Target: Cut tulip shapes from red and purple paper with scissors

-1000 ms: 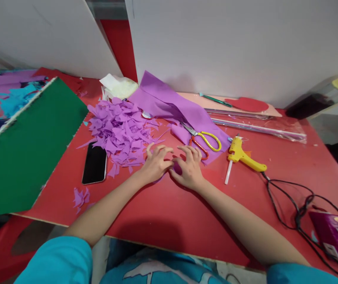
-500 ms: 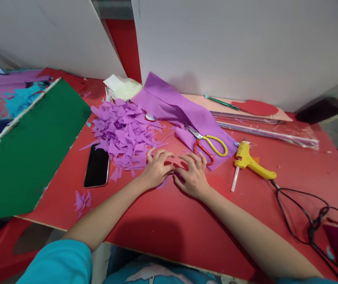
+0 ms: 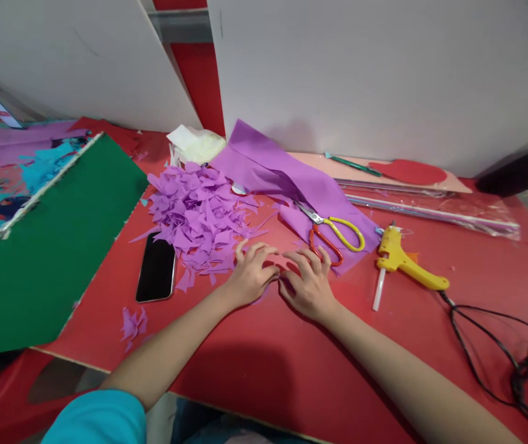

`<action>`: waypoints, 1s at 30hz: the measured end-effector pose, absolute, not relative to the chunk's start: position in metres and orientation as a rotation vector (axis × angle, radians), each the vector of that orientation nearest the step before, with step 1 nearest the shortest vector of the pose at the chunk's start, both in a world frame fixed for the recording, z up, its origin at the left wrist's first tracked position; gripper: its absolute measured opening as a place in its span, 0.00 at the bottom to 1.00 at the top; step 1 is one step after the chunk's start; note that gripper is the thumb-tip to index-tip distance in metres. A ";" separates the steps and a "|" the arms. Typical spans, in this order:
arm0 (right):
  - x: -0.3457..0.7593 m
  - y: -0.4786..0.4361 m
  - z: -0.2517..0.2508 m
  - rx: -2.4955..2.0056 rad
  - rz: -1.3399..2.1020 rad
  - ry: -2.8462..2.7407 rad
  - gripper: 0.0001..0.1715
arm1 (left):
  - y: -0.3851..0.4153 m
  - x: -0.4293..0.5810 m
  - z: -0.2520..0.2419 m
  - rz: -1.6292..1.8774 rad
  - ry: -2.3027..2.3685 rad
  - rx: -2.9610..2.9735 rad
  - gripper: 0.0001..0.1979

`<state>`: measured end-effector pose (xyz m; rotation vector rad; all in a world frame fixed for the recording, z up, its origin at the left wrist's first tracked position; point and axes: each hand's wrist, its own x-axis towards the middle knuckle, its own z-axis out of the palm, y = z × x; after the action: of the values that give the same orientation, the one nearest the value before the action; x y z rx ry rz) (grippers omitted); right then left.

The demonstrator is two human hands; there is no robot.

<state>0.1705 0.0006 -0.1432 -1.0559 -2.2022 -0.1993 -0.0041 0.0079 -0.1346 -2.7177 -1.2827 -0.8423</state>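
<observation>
Both hands meet low over the red table (image 3: 245,364), fingertips nearly touching. My left hand (image 3: 251,276) has its thumb and fingers pinched at something small, mostly hidden. Facing it, my right hand (image 3: 309,285) is curled the same way, thumb near the left thumb. A bit of purple shows beneath the fingers. Up and left of my left hand lies a heap of purple cut pieces (image 3: 199,209). Scissors (image 3: 331,231) with one yellow and one red handle rest on a purple sheet (image 3: 310,185), just beyond my right hand.
A black phone (image 3: 156,268) lies beside the heap, with a green board (image 3: 60,240) further left. On the right are a yellow glue gun (image 3: 405,262) and its black cable (image 3: 481,351). Behind them lie a green pen (image 3: 354,164) and plastic-wrapped strips (image 3: 435,213).
The whole view has shifted slightly, so things appear a little lower and further right. Both hands keep nearly the same pose, fingertips together.
</observation>
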 end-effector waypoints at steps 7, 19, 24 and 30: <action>0.171 0.002 -0.147 -1.039 -0.227 -2.193 0.04 | 0.006 -0.003 -0.131 -0.782 -1.360 -2.772 0.10; 0.174 0.002 -0.145 -0.948 -0.211 -2.204 0.05 | 0.012 -0.012 -0.121 -0.864 -1.536 -2.869 0.08; 0.175 0.000 -0.145 -0.935 -0.204 -2.218 0.04 | 0.012 -0.011 -0.125 -0.873 -1.522 -2.898 0.06; 0.174 0.001 -0.143 -0.920 -0.194 -2.195 0.04 | 0.011 -0.012 -0.127 -0.854 -1.481 -2.912 0.07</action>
<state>0.1739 0.0012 -0.1432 -0.9204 -2.1953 -0.1941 -0.0115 0.0112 -0.1267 -2.9122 -1.4806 -0.8542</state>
